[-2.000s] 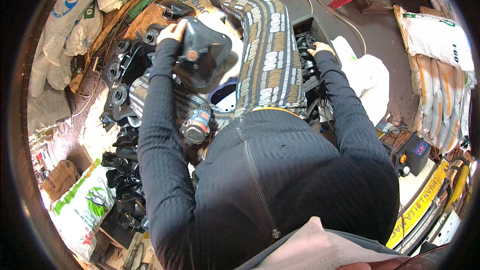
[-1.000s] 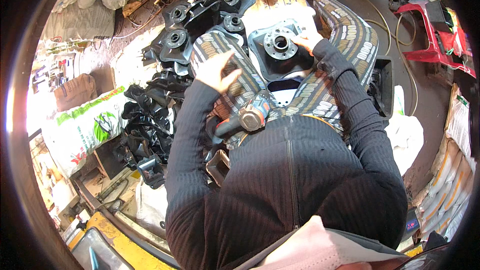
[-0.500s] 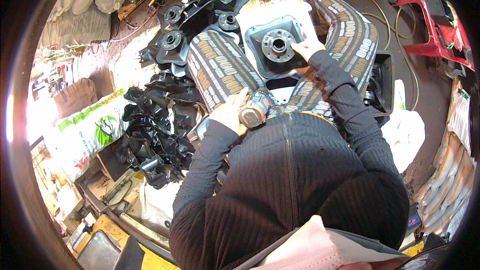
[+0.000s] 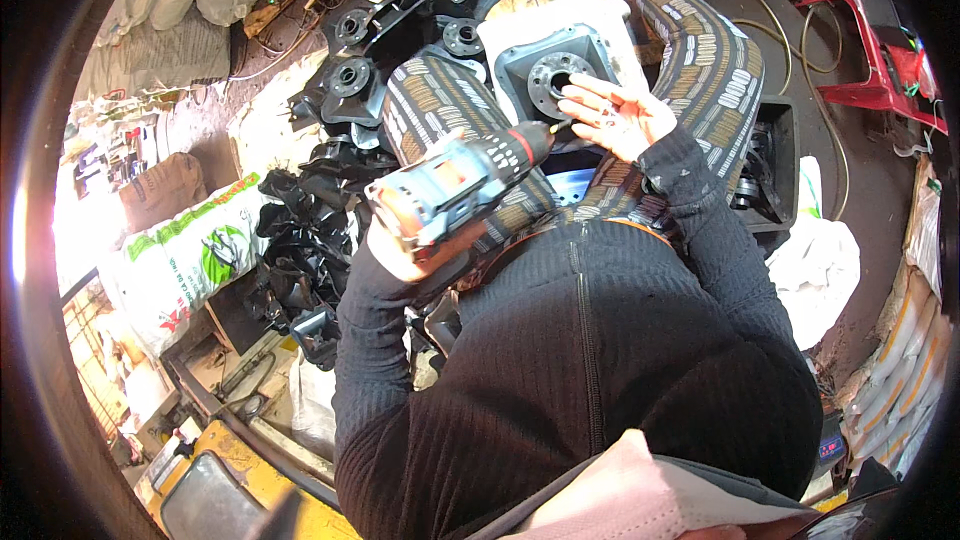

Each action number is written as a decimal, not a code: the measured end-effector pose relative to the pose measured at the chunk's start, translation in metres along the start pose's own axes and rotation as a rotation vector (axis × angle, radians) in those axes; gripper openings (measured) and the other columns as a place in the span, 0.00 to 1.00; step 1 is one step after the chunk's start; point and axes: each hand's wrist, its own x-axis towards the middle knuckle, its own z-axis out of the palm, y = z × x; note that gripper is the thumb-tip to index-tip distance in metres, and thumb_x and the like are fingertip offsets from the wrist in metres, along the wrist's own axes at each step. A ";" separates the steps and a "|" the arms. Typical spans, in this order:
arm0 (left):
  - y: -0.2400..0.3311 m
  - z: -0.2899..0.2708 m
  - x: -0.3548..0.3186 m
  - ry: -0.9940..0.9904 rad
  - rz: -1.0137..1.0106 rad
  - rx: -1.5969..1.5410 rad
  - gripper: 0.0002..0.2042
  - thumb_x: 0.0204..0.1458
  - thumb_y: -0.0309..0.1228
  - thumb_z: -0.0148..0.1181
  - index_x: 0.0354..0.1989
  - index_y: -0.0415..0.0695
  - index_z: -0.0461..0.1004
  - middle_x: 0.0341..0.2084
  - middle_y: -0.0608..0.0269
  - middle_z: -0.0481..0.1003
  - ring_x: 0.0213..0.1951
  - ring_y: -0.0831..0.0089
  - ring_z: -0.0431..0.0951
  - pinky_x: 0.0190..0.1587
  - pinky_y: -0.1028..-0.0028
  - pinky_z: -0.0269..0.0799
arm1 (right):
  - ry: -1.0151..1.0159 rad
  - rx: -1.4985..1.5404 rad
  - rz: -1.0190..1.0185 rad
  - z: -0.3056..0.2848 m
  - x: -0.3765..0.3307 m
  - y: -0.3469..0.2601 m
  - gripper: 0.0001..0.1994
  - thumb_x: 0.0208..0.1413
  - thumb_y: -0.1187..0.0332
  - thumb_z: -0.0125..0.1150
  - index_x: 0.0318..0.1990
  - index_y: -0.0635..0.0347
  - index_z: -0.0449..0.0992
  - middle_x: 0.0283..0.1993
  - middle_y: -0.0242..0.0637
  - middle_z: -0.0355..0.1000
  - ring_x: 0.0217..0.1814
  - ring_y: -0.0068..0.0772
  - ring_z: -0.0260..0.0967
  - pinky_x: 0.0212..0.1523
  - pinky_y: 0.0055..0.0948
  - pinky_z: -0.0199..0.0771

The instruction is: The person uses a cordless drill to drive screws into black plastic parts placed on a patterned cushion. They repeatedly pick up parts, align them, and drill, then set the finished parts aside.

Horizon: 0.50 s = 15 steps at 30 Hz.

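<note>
Drill (image 4: 460, 183) raised since earlier frame, L hand (image 4: 396, 254) wrapped on it, axis up-right twd R hand (image 4: 627, 123). R nearer hub (image 4: 541, 86), fingers loosely spread.

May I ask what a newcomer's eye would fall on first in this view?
The cordless drill in the left hand stands out near the centre, pointing toward the open right hand. Just beyond, between the legs, sits a dark housing with a round metal flange. At the upper right is a bright red plastic seat.
</note>
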 end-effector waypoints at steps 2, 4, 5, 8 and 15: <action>0.006 0.003 0.006 -0.016 0.064 0.056 0.22 0.39 0.27 0.66 0.46 0.42 0.71 0.40 0.57 0.75 0.43 0.63 0.76 0.47 0.67 0.70 | -0.022 0.044 0.021 0.009 0.004 0.008 0.28 0.57 0.61 0.42 0.61 0.71 0.52 0.62 0.54 0.55 0.63 0.50 0.55 0.59 0.45 0.59; 0.008 0.008 0.010 -0.014 0.029 -0.045 0.21 0.40 0.27 0.66 0.46 0.43 0.71 0.41 0.57 0.74 0.44 0.62 0.75 0.48 0.68 0.70 | 0.009 -0.004 0.013 0.018 0.004 0.014 0.27 0.56 0.66 0.43 0.62 0.69 0.52 0.63 0.49 0.55 0.65 0.45 0.54 0.60 0.39 0.58; 0.011 0.007 0.013 -0.070 0.065 0.050 0.25 0.41 0.26 0.64 0.51 0.42 0.67 0.44 0.57 0.73 0.46 0.64 0.74 0.50 0.69 0.69 | 0.080 -0.078 -0.014 0.027 0.003 0.016 0.27 0.55 0.69 0.45 0.62 0.68 0.51 0.63 0.48 0.55 0.65 0.43 0.54 0.60 0.36 0.59; 0.020 0.009 0.021 -0.144 -0.133 -0.285 0.31 0.42 0.25 0.62 0.58 0.40 0.59 0.48 0.56 0.70 0.48 0.66 0.72 0.52 0.71 0.67 | 0.114 -0.179 -0.076 0.025 0.006 0.025 0.26 0.55 0.77 0.45 0.63 0.65 0.52 0.64 0.43 0.55 0.66 0.35 0.52 0.57 0.29 0.62; 0.015 0.012 0.021 -0.170 -0.101 -0.097 0.35 0.43 0.25 0.62 0.61 0.42 0.53 0.50 0.57 0.68 0.49 0.70 0.70 0.53 0.71 0.67 | 0.182 0.023 -0.129 0.019 0.005 0.031 0.23 0.57 0.73 0.46 0.61 0.62 0.55 0.62 0.41 0.59 0.64 0.34 0.56 0.51 0.27 0.67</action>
